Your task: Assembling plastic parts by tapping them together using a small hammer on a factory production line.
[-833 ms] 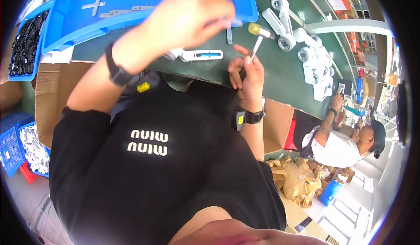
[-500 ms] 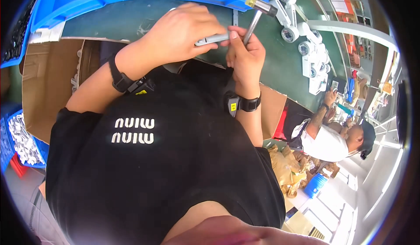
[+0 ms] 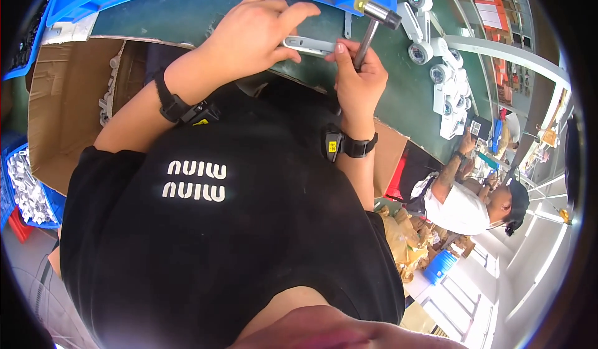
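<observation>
Together, left hand (image 3: 258,34) pinches a grey bracket (image 3: 309,45); right hand (image 3: 359,81) grips a hammer (image 3: 372,25).

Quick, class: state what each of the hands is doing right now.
Left hand: closed on a grey metal bracket.
Right hand: closed on a small hammer.

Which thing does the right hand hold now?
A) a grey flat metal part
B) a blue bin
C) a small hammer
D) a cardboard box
C: the right hand grips the handle of the hammer; the grey part is in the left hand.
</observation>
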`<action>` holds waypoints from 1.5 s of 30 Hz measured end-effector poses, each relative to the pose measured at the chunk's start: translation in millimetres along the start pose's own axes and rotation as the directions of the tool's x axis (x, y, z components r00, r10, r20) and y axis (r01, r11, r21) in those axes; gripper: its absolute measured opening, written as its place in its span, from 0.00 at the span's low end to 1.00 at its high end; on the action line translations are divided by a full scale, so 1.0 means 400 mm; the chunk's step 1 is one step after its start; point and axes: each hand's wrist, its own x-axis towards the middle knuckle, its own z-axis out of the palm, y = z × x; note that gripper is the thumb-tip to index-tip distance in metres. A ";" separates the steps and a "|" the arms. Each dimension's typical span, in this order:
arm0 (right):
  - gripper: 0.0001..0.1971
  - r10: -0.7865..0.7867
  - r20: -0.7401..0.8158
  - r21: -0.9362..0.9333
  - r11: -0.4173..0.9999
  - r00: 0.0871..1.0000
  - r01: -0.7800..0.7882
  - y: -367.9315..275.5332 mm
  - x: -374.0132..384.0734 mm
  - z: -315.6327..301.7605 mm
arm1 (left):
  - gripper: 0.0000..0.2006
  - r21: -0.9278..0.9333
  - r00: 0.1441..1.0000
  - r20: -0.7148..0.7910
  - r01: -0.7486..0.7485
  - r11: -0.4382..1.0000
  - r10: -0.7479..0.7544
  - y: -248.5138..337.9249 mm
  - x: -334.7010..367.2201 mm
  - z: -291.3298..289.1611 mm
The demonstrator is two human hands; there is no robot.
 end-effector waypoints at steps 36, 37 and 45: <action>0.16 -0.195 0.003 -0.364 0.913 0.981 0.183 0.057 -0.017 -0.008 | 0.05 0.048 0.990 -0.070 -0.119 0.992 0.123 0.052 0.005 -0.013; 0.16 -0.198 0.010 -0.363 0.913 0.980 0.188 0.058 -0.018 -0.006 | 0.05 0.053 0.990 -0.075 -0.114 0.992 0.118 0.044 0.006 -0.006; 0.13 -0.226 -0.069 -0.243 0.949 0.972 0.203 0.077 -0.033 -0.006 | 0.07 -0.031 0.971 -0.033 -0.236 0.971 0.235 0.033 0.001 -0.019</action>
